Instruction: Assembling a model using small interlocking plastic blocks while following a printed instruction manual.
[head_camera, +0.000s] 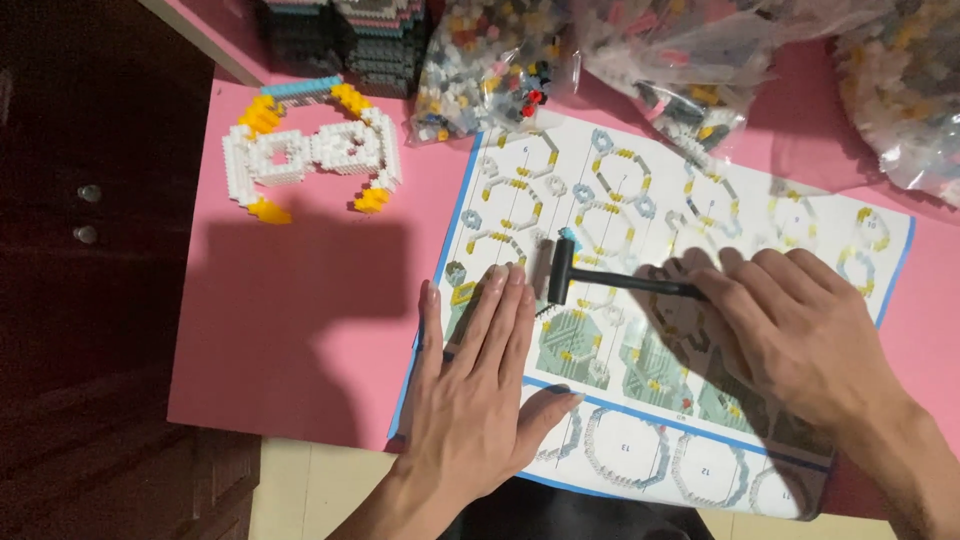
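My left hand (478, 385) lies flat, fingers together, on the lower left part of a printed instruction sheet (760, 230) with pictures of block rings. My right hand (790, 330) is closed around the handle of a small black hammer (600, 278), whose head stands just right of my left fingertips, over the sheet. A small light blue piece sits at the top of the hammer head.
A pink mat (300, 330) covers the table. On it at the upper left sits a built white and yellow block model (312, 150). Clear bags of small coloured blocks (480, 65) line the far edge. A dark wooden cabinet (80, 250) stands at the left.
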